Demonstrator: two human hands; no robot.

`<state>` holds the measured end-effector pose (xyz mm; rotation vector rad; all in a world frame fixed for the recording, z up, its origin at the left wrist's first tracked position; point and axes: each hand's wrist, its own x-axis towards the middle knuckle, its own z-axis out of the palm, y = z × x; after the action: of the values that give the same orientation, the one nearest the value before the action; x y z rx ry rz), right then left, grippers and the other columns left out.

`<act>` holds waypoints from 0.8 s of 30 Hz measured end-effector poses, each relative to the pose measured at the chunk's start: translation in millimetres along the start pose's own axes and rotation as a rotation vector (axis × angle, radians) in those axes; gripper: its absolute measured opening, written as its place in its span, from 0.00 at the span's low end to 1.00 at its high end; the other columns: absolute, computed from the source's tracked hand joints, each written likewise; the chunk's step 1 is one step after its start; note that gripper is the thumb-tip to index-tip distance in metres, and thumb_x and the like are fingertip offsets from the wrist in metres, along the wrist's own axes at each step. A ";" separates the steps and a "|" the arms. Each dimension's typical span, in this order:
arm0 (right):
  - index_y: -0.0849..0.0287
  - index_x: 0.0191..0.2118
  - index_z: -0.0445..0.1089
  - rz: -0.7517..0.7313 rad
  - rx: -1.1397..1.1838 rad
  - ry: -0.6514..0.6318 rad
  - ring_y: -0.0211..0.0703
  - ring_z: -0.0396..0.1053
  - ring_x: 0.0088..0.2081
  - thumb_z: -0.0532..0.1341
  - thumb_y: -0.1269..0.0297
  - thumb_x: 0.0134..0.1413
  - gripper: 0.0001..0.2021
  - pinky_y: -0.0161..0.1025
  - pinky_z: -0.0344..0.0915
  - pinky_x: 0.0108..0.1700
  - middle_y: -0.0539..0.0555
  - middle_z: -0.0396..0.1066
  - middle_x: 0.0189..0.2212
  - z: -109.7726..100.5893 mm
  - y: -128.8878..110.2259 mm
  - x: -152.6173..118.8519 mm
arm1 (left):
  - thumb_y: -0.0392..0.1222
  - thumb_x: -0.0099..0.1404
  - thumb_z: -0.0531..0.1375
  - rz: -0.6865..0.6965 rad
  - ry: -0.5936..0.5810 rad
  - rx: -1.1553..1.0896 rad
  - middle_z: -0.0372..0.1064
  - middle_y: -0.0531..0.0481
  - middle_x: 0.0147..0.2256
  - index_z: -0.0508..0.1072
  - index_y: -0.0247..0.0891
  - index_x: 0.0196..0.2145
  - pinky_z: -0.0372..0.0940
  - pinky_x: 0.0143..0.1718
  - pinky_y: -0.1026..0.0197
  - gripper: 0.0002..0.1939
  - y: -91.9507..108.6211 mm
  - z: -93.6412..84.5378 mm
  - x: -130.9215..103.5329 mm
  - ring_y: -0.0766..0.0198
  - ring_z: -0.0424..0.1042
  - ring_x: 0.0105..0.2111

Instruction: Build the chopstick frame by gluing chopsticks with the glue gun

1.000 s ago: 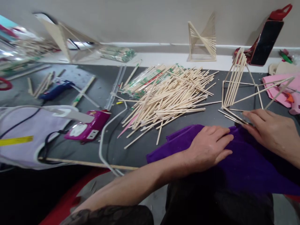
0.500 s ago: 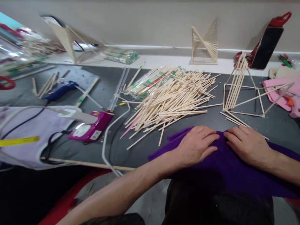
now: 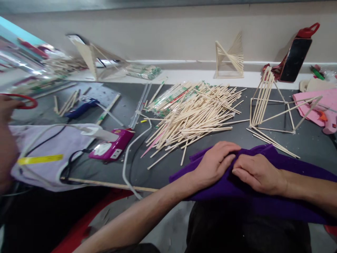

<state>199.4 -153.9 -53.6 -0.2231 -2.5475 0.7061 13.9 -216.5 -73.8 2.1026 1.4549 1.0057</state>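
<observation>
One purple cloth [image 3: 218, 191] and one magenta socket [image 3: 123, 140] show.

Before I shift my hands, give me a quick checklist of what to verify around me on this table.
1. Both hands on the cloth: ok; left hand and right hand rest on the purple cloth.
2. Cloth lying flat: not ok; it is rumpled around the hands.
3. Stick frame clear of your hands: ok; it stands beyond them, apart.
4. Loose sticks gathered in one place: not ok; a few lie between the frame and the cloth, apart from the main pile.
5. Co-worker's hand clear of yours: ok; it is at the far left edge.
6. Magenta power strip switched on: cannot tell.
</observation>
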 end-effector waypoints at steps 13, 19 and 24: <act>0.59 0.33 0.70 -0.122 -0.254 -0.076 0.41 0.65 0.33 0.54 0.59 0.63 0.13 0.38 0.58 0.31 0.56 0.72 0.39 16.8 5.7 -9.4 | 0.35 0.68 0.53 0.120 -0.141 0.706 0.76 0.43 0.36 0.78 0.35 0.38 0.66 0.34 0.57 0.12 -3.6 -21.2 90.7 0.55 0.72 0.39; 0.59 0.34 0.70 -0.080 -0.295 -0.120 0.41 0.65 0.34 0.56 0.61 0.63 0.10 0.38 0.60 0.32 0.56 0.70 0.41 19.1 8.5 -9.5 | 0.30 0.66 0.51 -0.011 -0.320 1.026 0.73 0.39 0.34 0.79 0.33 0.34 0.60 0.31 0.59 0.15 -38.4 -20.9 159.9 0.51 0.69 0.42; 0.60 0.33 0.70 -0.073 -0.287 -0.177 0.40 0.63 0.33 0.54 0.63 0.64 0.11 0.38 0.60 0.31 0.57 0.70 0.40 19.1 8.9 -7.5 | 0.30 0.65 0.53 -0.010 -0.368 1.034 0.73 0.40 0.35 0.79 0.35 0.34 0.60 0.35 0.60 0.14 -51.4 -18.6 174.7 0.53 0.68 0.42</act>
<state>196.7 -156.9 -75.6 -0.1678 -2.8064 0.3440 2.7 -37.5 -37.1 2.6940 1.9898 -0.2740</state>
